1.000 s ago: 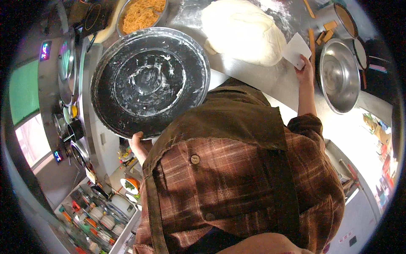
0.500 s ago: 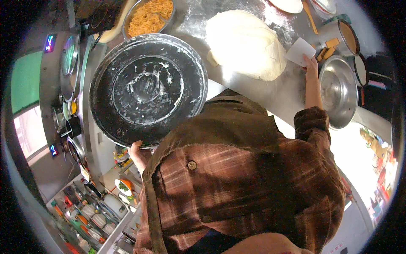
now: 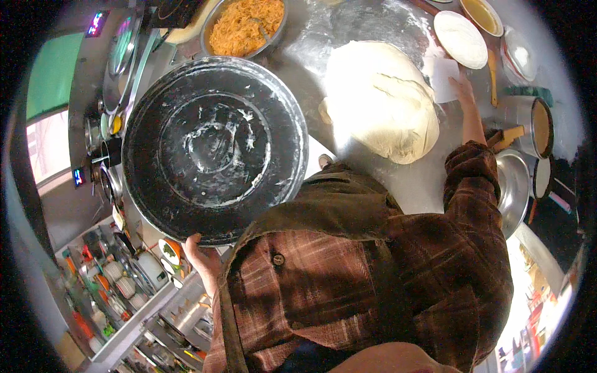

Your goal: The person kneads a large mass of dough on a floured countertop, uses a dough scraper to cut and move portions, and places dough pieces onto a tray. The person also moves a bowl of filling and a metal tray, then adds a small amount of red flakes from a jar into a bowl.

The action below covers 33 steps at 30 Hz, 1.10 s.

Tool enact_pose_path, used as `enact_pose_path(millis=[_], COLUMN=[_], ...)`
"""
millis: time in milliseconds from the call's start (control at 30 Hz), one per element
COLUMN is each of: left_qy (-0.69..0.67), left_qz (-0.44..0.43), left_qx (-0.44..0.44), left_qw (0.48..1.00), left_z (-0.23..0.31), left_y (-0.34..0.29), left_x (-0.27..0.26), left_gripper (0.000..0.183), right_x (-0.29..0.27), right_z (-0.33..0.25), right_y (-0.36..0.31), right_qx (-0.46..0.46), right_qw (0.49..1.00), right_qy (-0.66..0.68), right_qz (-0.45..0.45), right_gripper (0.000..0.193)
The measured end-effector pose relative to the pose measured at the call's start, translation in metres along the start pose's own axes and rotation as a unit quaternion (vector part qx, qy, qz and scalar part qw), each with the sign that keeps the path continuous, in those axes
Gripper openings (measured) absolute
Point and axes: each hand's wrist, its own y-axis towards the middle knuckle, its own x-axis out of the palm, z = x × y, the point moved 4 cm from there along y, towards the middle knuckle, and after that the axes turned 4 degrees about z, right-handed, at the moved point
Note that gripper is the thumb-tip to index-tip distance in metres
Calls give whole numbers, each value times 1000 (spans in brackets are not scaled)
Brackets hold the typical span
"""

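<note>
The right hand point(image 3: 463, 90) has reached farther along the surface point(image 3: 413, 189), its fingers clamped on a white scraper point(image 3: 445, 82), now at the far right side of the pale dough point(image 3: 385, 102), seemingly well placed for working that edge; the left hand point(image 3: 203, 256) still grips the black basin point(image 3: 152, 186) by its rim

I see a dull black tub point(image 3: 214, 152) at ten o'clock, smeared rough and white inside. The dough point(image 3: 380, 102) at half past one looks smooth, the table point(image 3: 410, 186) under it shiny metal. At three, a glossy metal bowl point(image 3: 513, 196). Shirt point(image 3: 329, 283) and apron point(image 3: 311, 219) are dull cloth.
</note>
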Motion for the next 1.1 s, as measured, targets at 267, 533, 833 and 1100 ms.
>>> enact_pose_path(millis=[267, 533, 833, 1100], left_qy=[-155, -231, -319, -380], left_qz=[-7, -84, -152, -196], left_qx=[-123, -106, -179, -210], left_qw=[980, 964, 918, 879], left_z=[-5, -3, -38, -93], left_y=[-12, -16, -28, -27], left_x=[4, 14, 27, 47], left_gripper=[29, 42, 43, 52], right_x=[-19, 13, 169, 207], right_z=[-124, -229, -325, -313], right_y=[-63, -138, -267, -275], right_qx=[-56, -9, -34, -54], right_qw=[943, 998, 960, 982], right_qy=[-321, 19, 199, 40], right_qz=[65, 59, -192, -179], right_gripper=[51, 44, 41, 37])
